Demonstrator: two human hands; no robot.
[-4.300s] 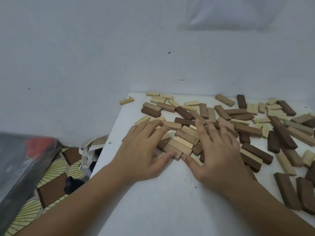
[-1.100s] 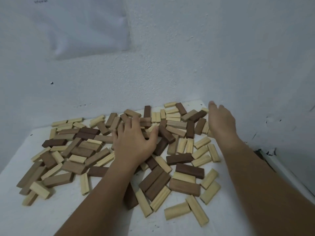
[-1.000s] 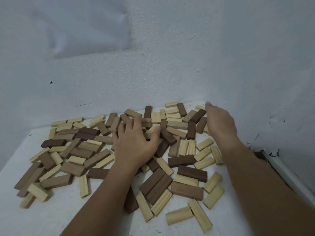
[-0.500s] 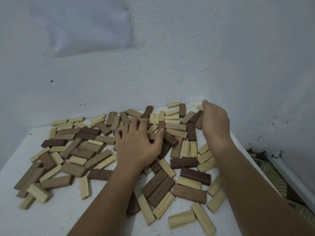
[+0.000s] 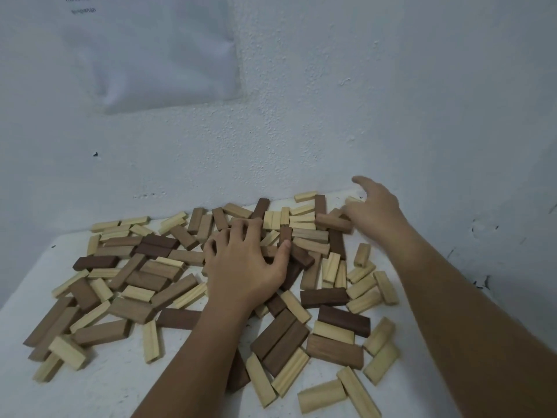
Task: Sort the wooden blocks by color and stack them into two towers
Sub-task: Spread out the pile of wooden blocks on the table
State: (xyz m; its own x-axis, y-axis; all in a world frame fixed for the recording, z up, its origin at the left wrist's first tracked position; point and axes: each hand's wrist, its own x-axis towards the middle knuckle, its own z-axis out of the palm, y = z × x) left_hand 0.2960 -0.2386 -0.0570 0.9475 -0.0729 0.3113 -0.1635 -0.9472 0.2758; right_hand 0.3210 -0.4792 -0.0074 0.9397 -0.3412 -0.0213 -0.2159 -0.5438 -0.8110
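- Under the L hand (image 5: 245,263): the thick middle of the heap of wooden blocks (image 5: 168,294). Palm down, fingers spread wide w/ tips bent a little, pressing on the blocks, nothing gripped.
- L thumb sticks out to the R, tip against a dark block (image 5: 301,256) that sits on top of others.
- R hand (image 5: 376,212): at the far R corner of the heap, close to the wall (image 5: 331,116). Fingers loose & fairly straight, index pointing at the wall, no block plainly in its grasp.
- Just L of the R hand: a mid-brown block (image 5: 333,222) lies across pale ones. Touching the thumb side or just short of it, can't tell.
- Btw the two hands: pale, mid & dark blocks mixed, lying flat, some overlapping.
- L of the L hand: a wide scatter, colours unsorted, all flat.
- Nearer than both hands, btw the forearms: two dark blocks side by side (image 5: 280,342), pale ones beside them.
- All sits on a white table (image 5: 120,384); a paper sheet (image 5: 156,49) hangs on the wall above the L hand.
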